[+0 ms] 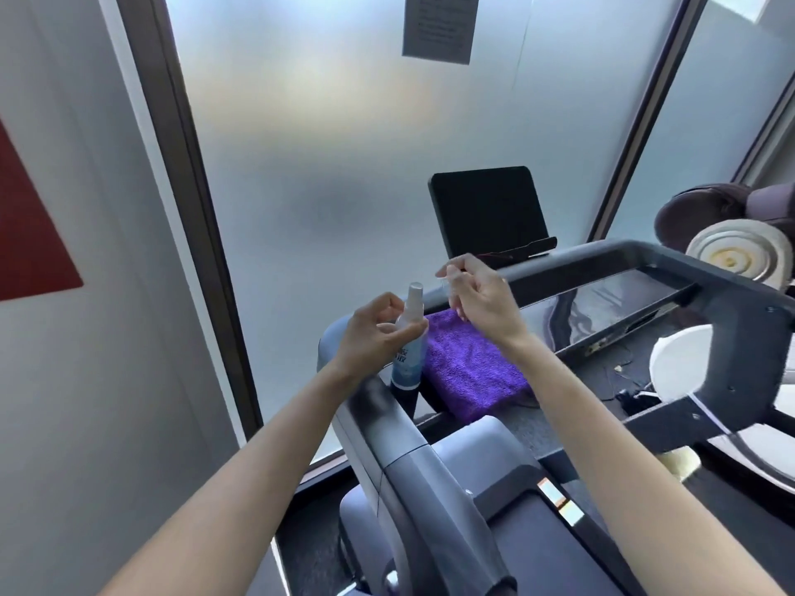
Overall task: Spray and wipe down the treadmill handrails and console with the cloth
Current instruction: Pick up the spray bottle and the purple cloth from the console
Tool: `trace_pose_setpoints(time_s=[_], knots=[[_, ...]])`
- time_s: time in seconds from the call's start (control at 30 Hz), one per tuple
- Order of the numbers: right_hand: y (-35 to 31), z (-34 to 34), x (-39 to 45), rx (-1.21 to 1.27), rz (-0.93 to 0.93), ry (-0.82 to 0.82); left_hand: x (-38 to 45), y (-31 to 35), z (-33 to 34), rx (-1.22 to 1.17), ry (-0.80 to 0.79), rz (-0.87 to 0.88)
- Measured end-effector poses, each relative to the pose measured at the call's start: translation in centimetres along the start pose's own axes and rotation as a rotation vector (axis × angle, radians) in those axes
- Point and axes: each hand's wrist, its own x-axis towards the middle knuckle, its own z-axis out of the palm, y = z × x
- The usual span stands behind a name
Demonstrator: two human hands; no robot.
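Two bare forearms enter from the bottom edge, elbows cut off. Left handrail [400, 440] runs grey between them, its lower end lost at the frame bottom.

Left hand [373, 328] holds the spray bottle [408, 337] upright, thumb and fingers curled round its neck; bottle foot sits just behind the rail's top. Label print too blurred to read.

Right hand [477, 296] hovers above and right of the nozzle, fingertips pinching something small and clear, likely the bottle's cap [449, 279]; too faint to be sure. Other fingers loosely curled.

Purple cloth [473, 367] lies folded on the console [611, 303], just right of the bottle, its upper edge hidden by the right wrist.

Behind: dark screen [486, 212], blank. Right handrail [740, 320] curves off-frame.

Farther: frosted window [344, 144] with a paper notice [441, 25], text illegible, top cut off. Rolled cushions [731, 247] at right edge, partly hidden.
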Motion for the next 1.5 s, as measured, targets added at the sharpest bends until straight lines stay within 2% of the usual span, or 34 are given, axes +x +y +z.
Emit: trace_pose_setpoints(time_s=[0.13, 0.27, 0.37, 0.57, 0.77, 0.93, 1.17, 1.33, 1.4, 1.5], knots=[[1.3, -0.1, -2.7, 0.173, 0.066, -0.102, -0.3, 0.2, 0.0, -0.059, 0.064, -0.007], [1.4, -0.4, -5.1, 0.149, 0.088, -0.195, -0.3, -0.1, -0.5, -0.083, 0.154, -0.021], [0.9, 0.0, -6.1, 0.126, 0.096, -0.254, -0.4, 0.1, -0.7, -0.080, 0.163, -0.009], [0.6, 2.2, -6.7, -0.180, -0.050, -0.371, -0.3, 0.4, -0.7, -0.010, 0.122, 0.002], [0.6, 2.6, -6.5, -0.292, -0.098, -0.437, -0.6, 0.3, -0.4, 0.031, 0.094, 0.019], [0.5, 2.0, -6.7, -0.274, -0.087, -0.392, -0.7, 0.3, -0.3, 0.019, 0.085, 0.015], [0.5, -0.5, -4.8, -0.180, -0.014, -0.094, -1.0, 0.5, -0.3, 0.030, 0.063, -0.005], [0.9, -0.7, -5.0, -0.234, -0.026, -0.147, -1.6, 0.2, -0.9, 0.001, -0.047, 0.011], [0.5, 0.2, -5.2, -0.167, -0.043, -0.174, -1.6, 0.1, -1.2, 0.014, -0.042, 0.031], [-0.8, 1.8, -5.0, 0.026, -0.025, -0.126, -1.6, 0.5, -1.1, 0.081, 0.018, 0.107]])
